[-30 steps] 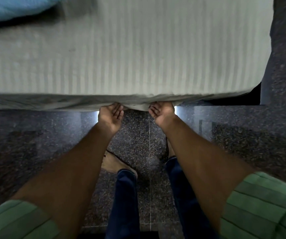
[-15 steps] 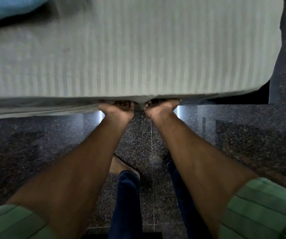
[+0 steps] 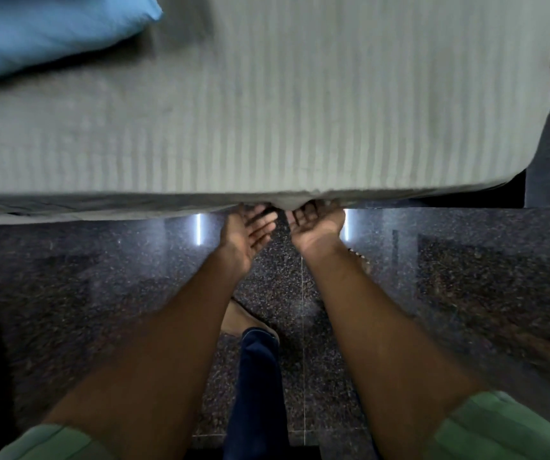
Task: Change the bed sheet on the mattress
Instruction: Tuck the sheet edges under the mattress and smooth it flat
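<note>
Pale grey-green striped bed sheet (image 3: 267,104) covers the mattress and fills the upper half of the frame; its near edge hangs over the side in a band across mid-frame. Small fold of sheet droops at centre, right between the 2 hands.

Left hand (image 3: 245,232): palm up, just below the sheet edge at centre frame, fingers straight and slightly apart, tips at or under the hanging hem. Contact is unclear, blur there.

Right hand (image 3: 315,224): palm up, just right of the left one, fingers loosely bent upward, tips hidden under the sheet fold. Cannot tell if they pinch the cloth.

Light blue pillow (image 3: 44,31) lies on the sheet in the upper left corner.

Dark speckled polished stone floor (image 3: 449,293) fills the lower half. Green striped short sleeves (image 3: 506,429) at the bottom corners, dark blue trouser leg (image 3: 257,386) bottom centre.
</note>
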Motion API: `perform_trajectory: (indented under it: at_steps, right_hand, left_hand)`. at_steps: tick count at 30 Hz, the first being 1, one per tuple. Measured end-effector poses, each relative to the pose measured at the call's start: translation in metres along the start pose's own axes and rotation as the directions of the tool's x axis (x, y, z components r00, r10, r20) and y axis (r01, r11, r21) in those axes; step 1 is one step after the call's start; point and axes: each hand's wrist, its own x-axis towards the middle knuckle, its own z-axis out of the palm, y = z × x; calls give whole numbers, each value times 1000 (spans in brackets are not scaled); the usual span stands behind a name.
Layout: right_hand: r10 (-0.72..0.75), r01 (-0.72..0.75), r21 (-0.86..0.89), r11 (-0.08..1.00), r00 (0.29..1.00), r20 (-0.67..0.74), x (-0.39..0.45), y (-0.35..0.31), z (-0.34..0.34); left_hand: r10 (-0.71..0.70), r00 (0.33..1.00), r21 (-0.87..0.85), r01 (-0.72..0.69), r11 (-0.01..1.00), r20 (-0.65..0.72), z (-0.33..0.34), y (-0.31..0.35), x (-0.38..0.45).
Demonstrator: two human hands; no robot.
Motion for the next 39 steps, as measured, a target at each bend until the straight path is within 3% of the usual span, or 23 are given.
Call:
perform_trajectory:
  at_steps: [2, 4, 8, 10, 11, 13, 15, 18, 24, 28, 32, 36, 37, 39]
  right_hand:
    - [-54, 35, -277, 960, 997, -59, -17, 16, -4]
    - [-108, 57, -415, 908, 989, -100, -39, 33, -9]
    - [-60, 108, -439, 892, 991, 122, -89, 55, -5]
    - [-31, 105, -401, 910, 982, 186, -93, 58, 11]
    - [-12, 77, -367, 927, 984, 177, -91, 57, 21]
    - [31, -5, -214, 977, 992, 121, -87, 59, 43]
    - [36, -31, -87, 996, 998, 52, -86, 69, 57]
    - [-17, 17, -53, 998, 1000, -12, -86, 80, 66]
    - [-244, 186, -257, 949, 945, -217, -83, 77, 67]
    - [-82, 33, -370, 929, 990, -118, -71, 86, 54]
    - [-13, -19, -526, 851, 998, -58, -64, 113, 34]
    - [122, -105, -633, 767, 992, -17, -51, 144, 31]
    - [138, -117, -646, 754, 990, -18, -47, 152, 35]
    - [151, -127, -665, 736, 988, -22, -37, 164, 46]
  left_hand:
    - [102, 986, 89, -91, 992, -132, 1, -3, -9]
    - [226, 952, 83, -213, 974, -205, -5, -2, -20]
    - [429, 851, -33, -460, 887, -304, -29, 14, -48]
    - [432, 784, -148, -540, 828, -445, -51, 38, -57]
    - [371, 778, -234, -538, 810, -506, -65, 53, -56]
    - [215, 847, -417, -440, 795, -486, -89, 84, -54]
    - [137, 903, -467, -335, 818, -407, -103, 103, -52]
    - [76, 939, -490, -243, 837, -336, -101, 108, -51]
    - [22, 920, -382, -184, 906, -391, -118, 100, -41]
    - [7, 922, -275, -123, 953, -387, -127, 102, -30]
    - [41, 940, -191, -112, 975, -339, -134, 115, -21]
    - [120, 883, 1, -134, 991, -453, -158, 93, -14]
    - [159, 859, 21, -171, 985, -487, -164, 91, -11]
    - [172, 875, -38, -211, 977, -452, -171, 93, -2]
